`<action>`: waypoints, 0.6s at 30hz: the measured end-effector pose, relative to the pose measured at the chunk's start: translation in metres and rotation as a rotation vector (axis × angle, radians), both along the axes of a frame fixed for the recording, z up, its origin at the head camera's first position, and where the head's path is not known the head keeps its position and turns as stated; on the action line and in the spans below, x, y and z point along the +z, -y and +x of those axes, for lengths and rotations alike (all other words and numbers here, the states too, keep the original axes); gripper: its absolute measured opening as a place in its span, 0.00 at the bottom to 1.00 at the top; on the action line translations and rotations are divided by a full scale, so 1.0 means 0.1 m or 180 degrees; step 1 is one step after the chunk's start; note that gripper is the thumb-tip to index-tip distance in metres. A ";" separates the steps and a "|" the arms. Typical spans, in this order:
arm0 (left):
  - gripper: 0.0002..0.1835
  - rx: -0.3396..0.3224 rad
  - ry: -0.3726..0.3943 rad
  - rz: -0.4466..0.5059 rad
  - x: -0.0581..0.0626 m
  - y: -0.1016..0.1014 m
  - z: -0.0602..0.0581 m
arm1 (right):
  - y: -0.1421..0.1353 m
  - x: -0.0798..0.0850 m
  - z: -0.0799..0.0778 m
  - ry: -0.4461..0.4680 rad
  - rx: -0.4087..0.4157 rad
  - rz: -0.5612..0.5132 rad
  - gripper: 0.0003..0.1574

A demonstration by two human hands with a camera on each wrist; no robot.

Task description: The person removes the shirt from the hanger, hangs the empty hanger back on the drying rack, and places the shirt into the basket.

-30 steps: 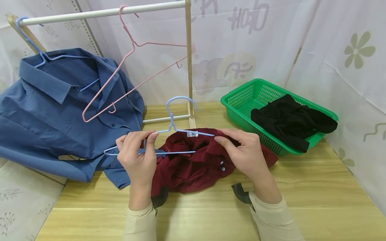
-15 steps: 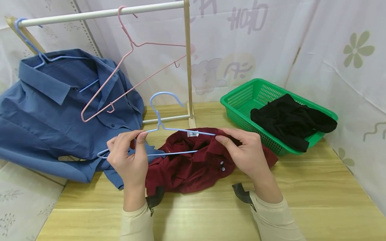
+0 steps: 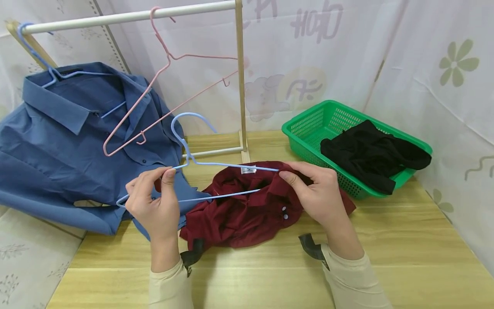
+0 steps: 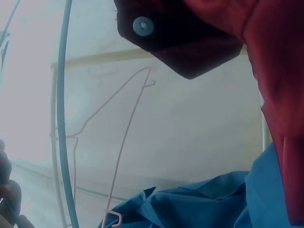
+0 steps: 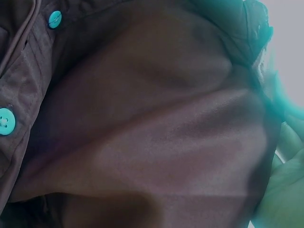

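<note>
A light-blue wire hanger (image 3: 227, 165) is held over the table, its hook up, its right end inside the collar of a dark red shirt (image 3: 239, 223). My left hand (image 3: 154, 206) pinches the hanger's left arm between thumb and fingers. At the collar, my right hand (image 3: 318, 193) grips the red cloth together with the hanger's right arm. The shirt lies bunched on the table, a white label near its neck. Close up in the right wrist view, its cloth (image 5: 156, 142) hides the hanger. A buttoned red flap (image 4: 185, 42) hangs in the left wrist view.
A rack with a white rail (image 3: 127, 18) stands at the back left. From it hang a blue shirt (image 3: 77, 141) on a blue hanger and a bare pink hanger (image 3: 135, 103). On the right, a green basket (image 3: 305, 148) holds black clothing (image 3: 370, 154).
My left hand has moved left, drawing the blue hanger's hook end left with it. The right hand has shifted slightly right, still gripping the red collar. Rack and basket are unchanged.
</note>
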State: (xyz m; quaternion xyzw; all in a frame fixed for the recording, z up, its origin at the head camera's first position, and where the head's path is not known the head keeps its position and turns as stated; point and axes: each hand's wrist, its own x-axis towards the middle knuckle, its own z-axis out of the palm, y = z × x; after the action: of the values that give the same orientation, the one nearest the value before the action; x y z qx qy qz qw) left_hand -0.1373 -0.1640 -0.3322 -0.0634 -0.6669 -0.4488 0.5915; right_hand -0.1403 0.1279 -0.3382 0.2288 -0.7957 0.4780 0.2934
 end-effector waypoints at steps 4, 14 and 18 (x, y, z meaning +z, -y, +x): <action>0.07 0.0024 0.0013 0.0052 -0.01 0.03 0.00 | -0.01 -0.01 0.01 0.0016 0.0006 -0.0022 0.16; 0.07 0.0127 0.0044 0.0126 0.03 0.08 0.03 | -0.04 0.00 0.02 0.0028 0.0043 -0.0092 0.15; 0.07 0.0164 0.0053 0.0147 0.02 0.11 0.04 | -0.05 -0.01 0.02 0.0036 -0.0002 -0.0097 0.16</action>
State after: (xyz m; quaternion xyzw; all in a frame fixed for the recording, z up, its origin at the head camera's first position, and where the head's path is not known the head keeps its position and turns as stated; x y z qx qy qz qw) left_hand -0.1334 -0.1750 -0.3302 -0.0289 -0.6626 -0.4493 0.5985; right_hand -0.1380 0.1327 -0.3390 0.2213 -0.7900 0.4913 0.2925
